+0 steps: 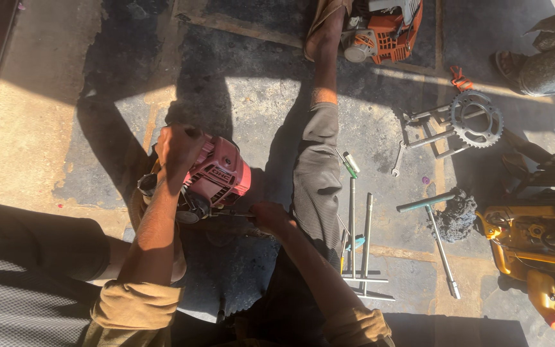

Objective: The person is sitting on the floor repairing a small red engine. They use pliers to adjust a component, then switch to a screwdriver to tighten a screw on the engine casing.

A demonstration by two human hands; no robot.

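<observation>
A small red engine (218, 175) with a finned cover sits on the concrete floor between my legs. My left hand (176, 146) presses down on its top left side and steadies it. Just right of the engine, my right hand (270, 217) is closed around the handle of a thin tool (231, 214), probably a screwdriver, whose shaft points left into the engine's lower side. My right leg in striped trousers (316, 173) stretches away from me past the engine.
Two long T-handle wrenches (360, 244) lie right of my leg, with another (441, 244) and a greasy rag (457, 215) farther right. A toothed sprocket (476, 119) lies on rods. An orange engine (383, 29) is at the top, yellow machinery (534, 250) at right. Another person's foot (515, 64) shows top right.
</observation>
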